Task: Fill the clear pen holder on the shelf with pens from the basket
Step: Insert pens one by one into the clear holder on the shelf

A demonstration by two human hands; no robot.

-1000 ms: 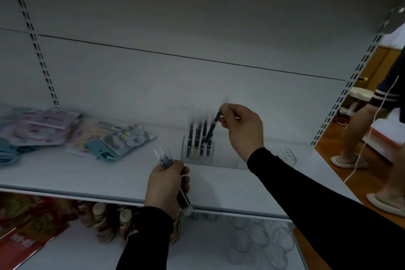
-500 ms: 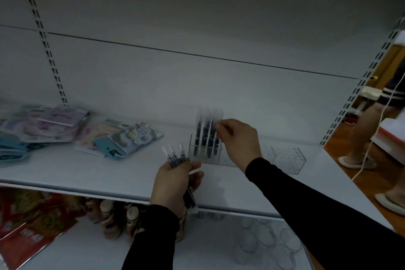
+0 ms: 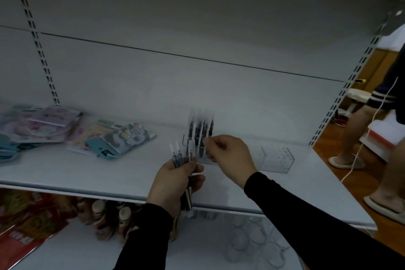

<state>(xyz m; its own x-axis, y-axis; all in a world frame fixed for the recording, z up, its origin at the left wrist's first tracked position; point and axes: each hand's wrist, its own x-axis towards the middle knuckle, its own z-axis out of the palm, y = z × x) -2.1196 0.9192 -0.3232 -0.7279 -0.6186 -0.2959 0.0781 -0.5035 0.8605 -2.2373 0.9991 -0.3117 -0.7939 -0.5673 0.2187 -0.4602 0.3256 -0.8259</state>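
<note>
Shelf (image 3: 92, 173) — white, metal, carrying the items listed below.

Clear pen holder (image 3: 278, 160): sitting on the shelf toward its right end, its left part hidden behind the right hand. A cluster of dark pens (image 3: 200, 131) is standing upright in the left compartments, blurred; the right compartments are showing only clear plastic.

Left hand (image 3: 175, 182): hovering over the shelf's front edge, fingers curling round a bundle of pens (image 3: 177, 155). The pen tips are pointing up and away from the person; the clear ends are sticking out below the fist, past the shelf edge.

Right hand (image 3: 228, 155): hanging just right of the bundle and in front of the holder, thumb and fingertips pinching together at the top of one pen of that bundle. How firmly it is gripping cannot be told, as the spot is blurred.

Packaged goods (image 3: 118, 138): flat, pastel-printed packs lying in loose heaps at the left of the shelf, well apart from the holder.

Lower shelf: red packets (image 3: 24, 232) at left, small bottles (image 3: 103, 212) in the middle, clear cups (image 3: 252, 243) at right.

Another person — bare legs (image 3: 357, 125) and slippers — is standing on the wooden floor at right.
</note>
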